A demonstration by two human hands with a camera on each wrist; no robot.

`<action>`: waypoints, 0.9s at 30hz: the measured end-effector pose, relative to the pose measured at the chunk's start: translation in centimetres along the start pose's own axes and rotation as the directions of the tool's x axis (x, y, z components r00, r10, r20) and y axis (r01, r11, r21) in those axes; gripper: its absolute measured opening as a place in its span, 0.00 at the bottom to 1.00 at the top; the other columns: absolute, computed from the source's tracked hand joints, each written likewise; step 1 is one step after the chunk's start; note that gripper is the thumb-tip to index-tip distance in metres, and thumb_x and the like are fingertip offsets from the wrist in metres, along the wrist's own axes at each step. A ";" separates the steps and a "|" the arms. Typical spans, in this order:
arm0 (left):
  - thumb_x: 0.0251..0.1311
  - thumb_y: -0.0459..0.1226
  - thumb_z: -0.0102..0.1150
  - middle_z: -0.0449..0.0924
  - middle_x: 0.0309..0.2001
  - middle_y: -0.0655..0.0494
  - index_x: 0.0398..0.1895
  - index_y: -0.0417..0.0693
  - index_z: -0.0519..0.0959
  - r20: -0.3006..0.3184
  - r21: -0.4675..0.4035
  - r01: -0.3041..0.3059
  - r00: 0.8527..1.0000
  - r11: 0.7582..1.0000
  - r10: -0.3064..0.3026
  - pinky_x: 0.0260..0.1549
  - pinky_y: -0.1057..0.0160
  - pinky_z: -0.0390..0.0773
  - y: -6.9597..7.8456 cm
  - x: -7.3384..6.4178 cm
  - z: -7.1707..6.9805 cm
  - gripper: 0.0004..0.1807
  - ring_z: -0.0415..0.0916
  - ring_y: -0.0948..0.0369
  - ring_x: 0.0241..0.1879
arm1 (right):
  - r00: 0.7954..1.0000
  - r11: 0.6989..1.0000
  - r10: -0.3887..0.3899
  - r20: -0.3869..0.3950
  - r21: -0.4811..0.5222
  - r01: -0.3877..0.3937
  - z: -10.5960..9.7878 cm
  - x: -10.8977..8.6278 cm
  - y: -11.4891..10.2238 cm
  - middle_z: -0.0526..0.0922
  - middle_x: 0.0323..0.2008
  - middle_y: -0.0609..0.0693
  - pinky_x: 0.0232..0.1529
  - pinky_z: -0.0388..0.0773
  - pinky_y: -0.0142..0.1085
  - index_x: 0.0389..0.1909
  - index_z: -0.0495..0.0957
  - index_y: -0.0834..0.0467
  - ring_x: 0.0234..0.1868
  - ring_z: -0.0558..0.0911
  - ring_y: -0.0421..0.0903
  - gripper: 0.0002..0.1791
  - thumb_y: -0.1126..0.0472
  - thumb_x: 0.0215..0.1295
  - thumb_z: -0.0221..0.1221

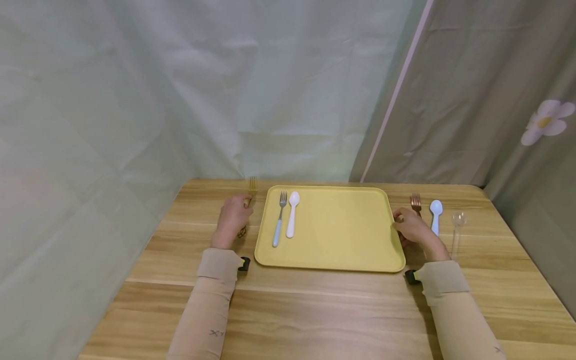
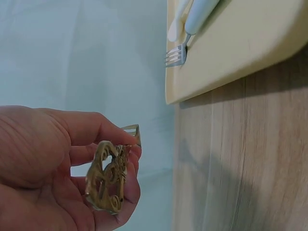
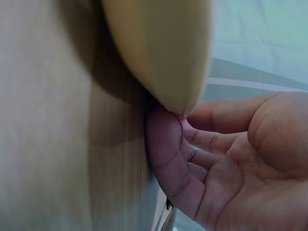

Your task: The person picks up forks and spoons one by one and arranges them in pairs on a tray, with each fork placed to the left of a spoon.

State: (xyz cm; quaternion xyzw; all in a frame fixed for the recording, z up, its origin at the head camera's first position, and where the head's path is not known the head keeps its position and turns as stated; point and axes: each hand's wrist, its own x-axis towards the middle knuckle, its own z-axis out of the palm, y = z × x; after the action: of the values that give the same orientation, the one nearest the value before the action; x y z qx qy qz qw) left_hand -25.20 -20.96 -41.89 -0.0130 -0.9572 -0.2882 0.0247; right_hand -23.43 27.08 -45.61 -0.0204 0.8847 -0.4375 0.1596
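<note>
My left hand (image 1: 234, 216) pinches a gold fork (image 1: 253, 184) to the left of the tray, its tines toward the back. In the left wrist view the fork's ornate openwork handle (image 2: 102, 185) stands out between thumb and fingers. On the right, my right hand (image 1: 411, 227) grips the edge of the yellow tray (image 1: 342, 230), with thumb and curled fingers about the rim (image 3: 178, 91) in the right wrist view. A fork with a light blue handle (image 1: 276, 232) and a white spoon (image 1: 291, 217) lie side by side on the tray's left part.
Right of the tray lie a copper-coloured fork (image 1: 416, 201), partly behind my right hand, a light blue spoon (image 1: 435, 210) and a clear spoon (image 1: 458, 222). A pale curtain (image 1: 292, 100) hangs along the back of the wooden table (image 1: 324, 310).
</note>
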 end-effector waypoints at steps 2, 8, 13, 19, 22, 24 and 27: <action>0.68 0.28 0.53 0.76 0.29 0.49 0.68 0.32 0.75 0.005 0.004 0.000 1.000 1.000 0.000 0.22 0.63 0.65 0.1 0.0 0.1 0.24 0.64 0.60 0.23 | 1.000 1.000 0.003 -0.001 0.004 -0.003 0.0 0.0 -0.1 0.76 0.29 0.59 0.21 0.83 0.40 0.61 0.62 0.75 0.21 0.79 0.46 0.18 0.70 0.75 0.48; 0.68 0.28 0.52 0.73 0.26 0.52 0.67 0.34 0.76 0.014 0.019 -0.010 1.000 1.000 0.010 0.23 0.62 0.63 0.8 0.0 0.0 0.25 0.62 0.60 0.22 | 1.000 1.000 -0.003 0.001 0.009 0.003 0.1 -0.2 -0.1 0.76 0.29 0.59 0.21 0.83 0.40 0.60 0.62 0.75 0.21 0.79 0.46 0.17 0.71 0.75 0.48; 0.68 0.28 0.53 0.74 0.26 0.52 0.67 0.35 0.77 0.028 0.027 -0.021 0.999 0.999 0.020 0.21 0.64 0.62 1.7 0.0 0.1 0.23 0.62 0.62 0.21 | 1.000 1.000 -0.006 0.000 0.004 0.006 0.2 -0.1 0.0 0.76 0.27 0.58 0.20 0.83 0.40 0.59 0.62 0.75 0.20 0.79 0.45 0.17 0.71 0.75 0.48; 0.73 0.36 0.56 0.84 0.39 0.42 0.68 0.35 0.76 0.055 0.027 0.003 0.998 1.000 -0.005 0.29 0.58 0.76 3.0 -0.2 0.4 0.24 0.74 0.57 0.28 | 1.000 1.000 0.005 0.003 0.013 -0.005 0.0 -0.1 0.0 0.75 0.27 0.58 0.20 0.83 0.40 0.58 0.62 0.75 0.19 0.79 0.46 0.16 0.71 0.75 0.49; 0.71 0.33 0.57 0.85 0.49 0.40 0.68 0.36 0.76 0.058 0.033 0.024 0.998 0.999 -0.026 0.38 0.53 0.81 3.7 -0.3 0.7 0.24 0.78 0.52 0.38 | 1.000 1.000 0.005 0.006 0.020 -0.005 0.1 -0.2 -0.1 0.75 0.27 0.58 0.20 0.83 0.41 0.58 0.62 0.75 0.19 0.79 0.46 0.16 0.71 0.75 0.49; 0.69 0.30 0.56 0.84 0.50 0.40 0.69 0.36 0.76 0.061 0.039 0.030 0.998 0.999 -0.032 0.37 0.54 0.80 4.0 -0.4 0.9 0.25 0.78 0.52 0.39 | 1.000 1.000 0.005 0.007 0.023 -0.005 0.1 -0.2 -0.1 0.75 0.27 0.58 0.20 0.83 0.41 0.58 0.62 0.75 0.19 0.79 0.46 0.16 0.71 0.75 0.49; 0.69 0.29 0.56 0.83 0.41 0.43 0.69 0.37 0.75 0.074 0.043 0.029 0.997 0.999 -0.032 0.29 0.59 0.74 4.4 -0.4 1.2 0.25 0.73 0.55 0.31 | 1.000 1.000 0.004 0.007 0.017 -0.004 0.1 -0.3 -0.2 0.75 0.27 0.59 0.20 0.83 0.41 0.58 0.62 0.75 0.19 0.79 0.46 0.16 0.71 0.76 0.49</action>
State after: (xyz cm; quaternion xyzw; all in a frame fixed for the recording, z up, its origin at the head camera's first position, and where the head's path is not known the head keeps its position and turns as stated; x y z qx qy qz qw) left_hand -24.71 -16.68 -40.46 -0.0086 -0.9634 -0.2676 -0.0151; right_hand -23.18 26.95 -45.43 -0.0189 0.8803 -0.4448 0.1639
